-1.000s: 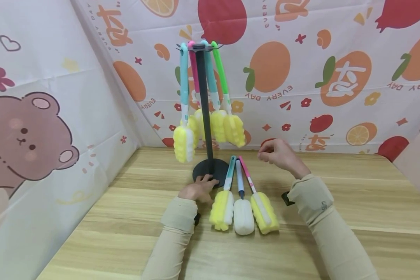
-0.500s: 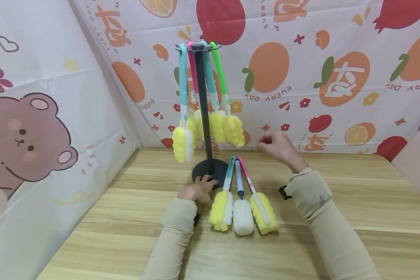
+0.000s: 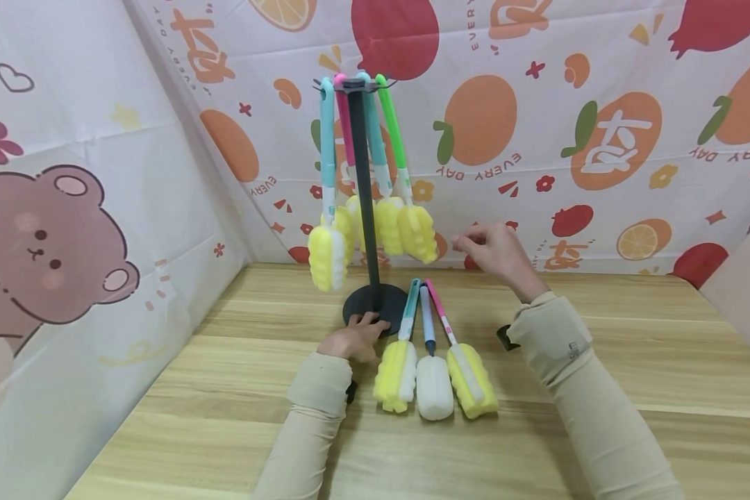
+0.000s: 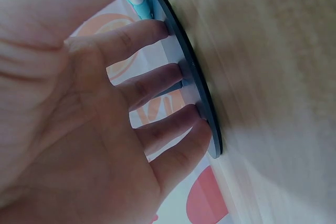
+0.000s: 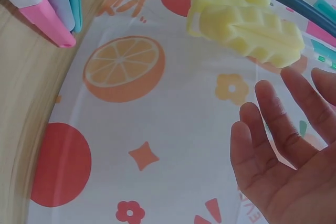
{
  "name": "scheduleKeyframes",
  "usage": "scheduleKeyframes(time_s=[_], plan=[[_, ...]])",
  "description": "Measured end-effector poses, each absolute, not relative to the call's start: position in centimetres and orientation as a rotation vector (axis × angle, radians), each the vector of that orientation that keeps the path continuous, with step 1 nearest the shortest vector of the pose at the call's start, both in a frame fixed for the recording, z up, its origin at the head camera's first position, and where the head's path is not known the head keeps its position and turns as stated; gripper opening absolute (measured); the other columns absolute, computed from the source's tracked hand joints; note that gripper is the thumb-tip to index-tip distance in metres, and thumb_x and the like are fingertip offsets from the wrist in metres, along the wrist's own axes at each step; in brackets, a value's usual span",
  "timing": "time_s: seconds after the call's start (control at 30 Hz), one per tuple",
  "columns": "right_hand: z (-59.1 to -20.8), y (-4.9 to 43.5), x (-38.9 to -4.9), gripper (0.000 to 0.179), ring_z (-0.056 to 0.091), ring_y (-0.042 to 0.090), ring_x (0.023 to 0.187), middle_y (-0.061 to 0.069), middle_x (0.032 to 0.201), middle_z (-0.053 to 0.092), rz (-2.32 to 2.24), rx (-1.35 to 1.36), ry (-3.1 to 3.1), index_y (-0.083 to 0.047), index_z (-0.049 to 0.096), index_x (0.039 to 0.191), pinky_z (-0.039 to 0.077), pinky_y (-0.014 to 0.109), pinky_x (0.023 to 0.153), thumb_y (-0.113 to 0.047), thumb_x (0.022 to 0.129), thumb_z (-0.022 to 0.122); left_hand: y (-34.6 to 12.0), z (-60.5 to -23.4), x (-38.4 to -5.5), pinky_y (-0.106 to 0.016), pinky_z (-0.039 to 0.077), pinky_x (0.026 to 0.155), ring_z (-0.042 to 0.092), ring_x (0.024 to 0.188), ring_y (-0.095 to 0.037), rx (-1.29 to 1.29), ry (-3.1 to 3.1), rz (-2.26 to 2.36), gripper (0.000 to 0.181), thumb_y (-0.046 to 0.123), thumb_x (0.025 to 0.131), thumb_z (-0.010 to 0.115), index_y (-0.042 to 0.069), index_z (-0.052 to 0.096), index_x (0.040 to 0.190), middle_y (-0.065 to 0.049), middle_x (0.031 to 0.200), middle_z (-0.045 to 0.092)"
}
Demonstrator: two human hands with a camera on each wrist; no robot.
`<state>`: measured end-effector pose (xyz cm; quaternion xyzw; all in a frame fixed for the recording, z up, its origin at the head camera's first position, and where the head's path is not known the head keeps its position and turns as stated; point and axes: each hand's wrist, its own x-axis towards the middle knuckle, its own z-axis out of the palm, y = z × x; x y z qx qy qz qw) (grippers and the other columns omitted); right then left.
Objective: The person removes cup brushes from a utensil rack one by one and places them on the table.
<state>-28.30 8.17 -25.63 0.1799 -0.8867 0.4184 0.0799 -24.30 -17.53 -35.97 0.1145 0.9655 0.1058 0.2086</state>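
My left hand (image 3: 352, 339) rests its extended fingertips on the round black base (image 3: 356, 303) of an upright stand. In the left wrist view the fingers (image 4: 152, 82) are spread along the base's rim (image 4: 195, 72). Sponge bottle brushes hang from the stand's top hooks: a green-handled one (image 3: 392, 128), a pink-handled one (image 3: 345, 125) and two with teal handles (image 3: 328, 139). My right hand (image 3: 500, 257) is raised right of the hanging brushes and holds nothing. Seen from its wrist, its fingers (image 5: 286, 129) are loosely bent below a yellow sponge head (image 5: 257, 35).
Three brushes lie side by side on the wooden table (image 3: 225, 417) before the stand: teal-handled with yellow sponge (image 3: 392, 375), one with white sponge (image 3: 434, 389), pink-handled with yellow sponge (image 3: 471, 382). Printed cloth walls (image 3: 537, 229) stand behind and at the left.
My right hand has risen slightly and shifted a little left toward the hanging brushes. The left hand stays on the base, and the brushes keep their places.
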Motion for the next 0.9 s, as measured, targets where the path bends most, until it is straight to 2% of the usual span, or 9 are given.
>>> scheduleKeyframes(time_s=[0.27, 0.9], plan=[[-25.1, 8.1, -28.4, 0.028, 0.061, 0.034, 0.104, 0.021, 0.111, 0.071, 1.269, 0.539, -2.644, 0.005, 0.075, 0.111, 0.050, 0.050, 0.092, -0.020, 0.102, 0.063, -17.5, -35.9, -24.4, -0.059, 0.033, 0.110, 0.020, 0.148, -0.043, 0.322, 2.689, 0.291, 0.073, 0.017, 0.090, 0.078, 0.015, 0.044, 0.155, -0.014, 0.163, 0.026], [-23.8, 7.1, -28.4, 0.028, 0.059, 0.032, 0.101, 0.019, 0.116, 0.070, 1.324, 0.451, -2.577, 0.003, 0.072, 0.120, 0.051, 0.047, 0.094, -0.017, 0.101, 0.064, -17.5, -36.0, -24.4, -0.058, 0.033, 0.111, 0.021, 0.148, -0.043, 0.327, 2.691, 0.291, 0.073, 0.016, 0.090, 0.078, 0.014, 0.044, 0.154, -0.015, 0.163, 0.027]])
